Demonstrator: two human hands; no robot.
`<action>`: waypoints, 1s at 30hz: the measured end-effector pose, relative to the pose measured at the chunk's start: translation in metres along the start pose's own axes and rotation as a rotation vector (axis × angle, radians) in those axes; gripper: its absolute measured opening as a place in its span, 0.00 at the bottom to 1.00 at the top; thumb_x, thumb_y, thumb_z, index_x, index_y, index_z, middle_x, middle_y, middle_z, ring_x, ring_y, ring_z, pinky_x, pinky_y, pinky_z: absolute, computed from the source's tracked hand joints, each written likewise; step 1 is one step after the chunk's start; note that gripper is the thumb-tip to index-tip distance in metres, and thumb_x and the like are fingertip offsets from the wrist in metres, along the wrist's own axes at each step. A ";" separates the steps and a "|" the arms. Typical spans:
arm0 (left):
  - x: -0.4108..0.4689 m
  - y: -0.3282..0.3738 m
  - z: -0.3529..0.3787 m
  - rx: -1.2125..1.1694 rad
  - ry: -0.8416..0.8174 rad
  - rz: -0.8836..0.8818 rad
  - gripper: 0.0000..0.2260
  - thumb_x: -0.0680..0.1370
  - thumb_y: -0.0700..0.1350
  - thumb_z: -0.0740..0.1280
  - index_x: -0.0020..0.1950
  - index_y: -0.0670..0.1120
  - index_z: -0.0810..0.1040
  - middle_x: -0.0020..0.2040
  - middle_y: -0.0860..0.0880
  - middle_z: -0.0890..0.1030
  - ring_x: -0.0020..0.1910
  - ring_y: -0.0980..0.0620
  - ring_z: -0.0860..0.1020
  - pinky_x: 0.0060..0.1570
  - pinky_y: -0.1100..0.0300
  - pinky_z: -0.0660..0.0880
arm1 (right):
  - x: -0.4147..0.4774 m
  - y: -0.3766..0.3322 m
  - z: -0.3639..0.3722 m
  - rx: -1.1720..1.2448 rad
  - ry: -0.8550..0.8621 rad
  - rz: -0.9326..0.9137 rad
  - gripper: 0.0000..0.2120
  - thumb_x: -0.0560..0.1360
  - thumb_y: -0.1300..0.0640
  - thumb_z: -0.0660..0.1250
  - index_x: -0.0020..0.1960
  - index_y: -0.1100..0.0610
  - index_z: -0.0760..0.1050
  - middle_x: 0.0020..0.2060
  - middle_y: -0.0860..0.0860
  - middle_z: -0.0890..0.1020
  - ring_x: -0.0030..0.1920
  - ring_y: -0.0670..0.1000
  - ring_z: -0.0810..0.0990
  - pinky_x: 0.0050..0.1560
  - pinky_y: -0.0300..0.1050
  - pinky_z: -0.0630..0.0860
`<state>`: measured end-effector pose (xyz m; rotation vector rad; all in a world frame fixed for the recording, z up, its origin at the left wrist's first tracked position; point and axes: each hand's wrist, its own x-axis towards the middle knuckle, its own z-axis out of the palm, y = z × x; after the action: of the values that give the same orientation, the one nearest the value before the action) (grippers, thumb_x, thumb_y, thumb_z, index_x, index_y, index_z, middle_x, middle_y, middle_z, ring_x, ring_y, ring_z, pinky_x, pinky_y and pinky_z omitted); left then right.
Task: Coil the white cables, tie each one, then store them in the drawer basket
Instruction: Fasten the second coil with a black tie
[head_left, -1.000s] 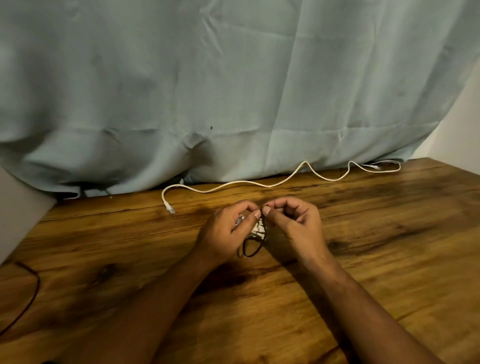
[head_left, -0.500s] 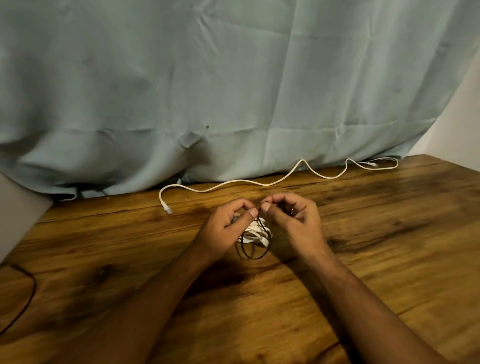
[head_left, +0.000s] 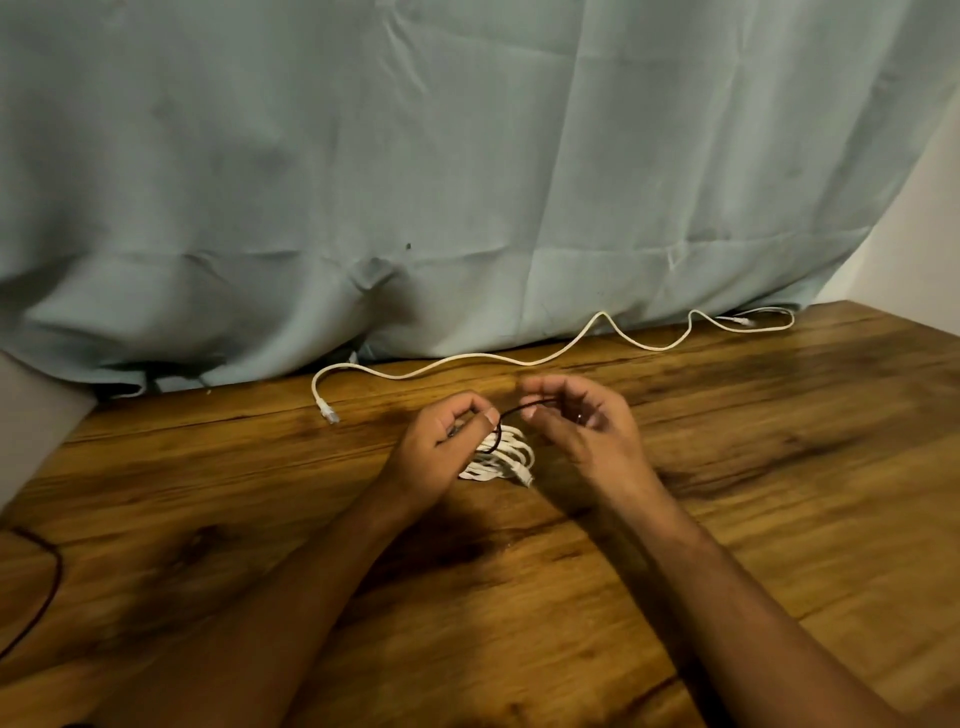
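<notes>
coiled white cable (head_left: 506, 458): between the hands
left hand (head_left: 441, 449): pinches black tie (head_left: 519, 412), left of that cable
right hand (head_left: 589, 434): pinches same tie, right of that cable

coil (head_left: 501, 457): white, bunched loops, on table (head_left: 753, 467), plug at near right | tie (head_left: 519, 409): thin black strand, over coil's far end, pinched between left hand (head_left: 441, 447) and right hand (head_left: 582, 426) | loose cable (head_left: 519, 358): white, uncoiled, wavy along far table edge, plug at left end
</notes>
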<state>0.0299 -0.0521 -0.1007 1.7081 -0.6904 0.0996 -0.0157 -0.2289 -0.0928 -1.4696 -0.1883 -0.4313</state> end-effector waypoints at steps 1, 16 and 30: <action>-0.001 0.002 0.001 -0.001 -0.012 0.005 0.08 0.83 0.38 0.64 0.46 0.43 0.78 0.26 0.59 0.73 0.25 0.63 0.69 0.27 0.71 0.63 | -0.001 0.002 0.002 -0.011 -0.016 0.012 0.09 0.76 0.72 0.71 0.53 0.63 0.83 0.42 0.54 0.87 0.42 0.48 0.83 0.46 0.45 0.82; 0.003 -0.004 0.008 -0.143 -0.008 -0.080 0.12 0.85 0.43 0.62 0.43 0.53 0.78 0.31 0.53 0.67 0.25 0.59 0.64 0.24 0.66 0.59 | -0.009 0.000 0.005 -0.077 -0.066 -0.142 0.03 0.75 0.65 0.75 0.47 0.60 0.85 0.41 0.55 0.87 0.44 0.51 0.84 0.47 0.46 0.80; 0.001 -0.011 0.018 -0.046 -0.026 -0.111 0.13 0.78 0.58 0.63 0.37 0.55 0.71 0.28 0.56 0.68 0.29 0.54 0.66 0.33 0.56 0.62 | -0.004 -0.007 0.001 -0.069 0.056 -0.215 0.05 0.76 0.65 0.74 0.46 0.56 0.82 0.39 0.49 0.85 0.43 0.46 0.83 0.47 0.41 0.79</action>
<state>0.0311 -0.0684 -0.1148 1.7024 -0.6115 -0.0164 -0.0219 -0.2273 -0.0872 -1.5092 -0.2907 -0.6576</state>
